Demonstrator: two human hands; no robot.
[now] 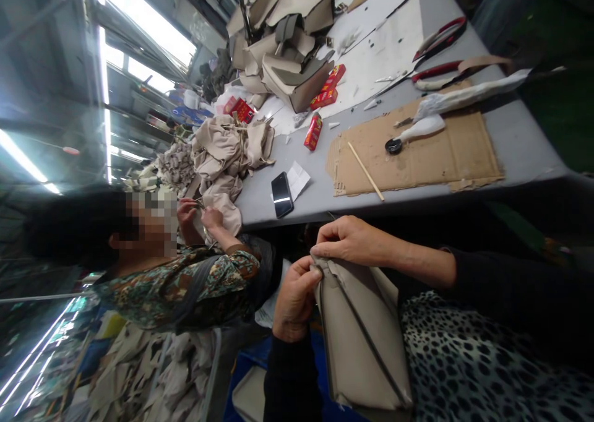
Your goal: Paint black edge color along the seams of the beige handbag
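A beige bag (362, 329) with dark edge lines rests in front of my lap. My left hand (297, 292) is closed on its upper left corner, thumb and fingers pinching the edge. Right beside it, my right hand (350, 241) pinches the top edge of the same bag with bent fingers. The two sets of fingertips nearly meet at that corner. What lies between the fingertips is too small to make out.
On the grey table (306, 205) are a phone (281, 194), cardboard (417, 156) with a thin stick (366, 171), red-handled scissors (439, 72), red boxes (314, 131) and piled beige bags (292, 81). A co-worker (195, 279) sits at the left, handling beige material.
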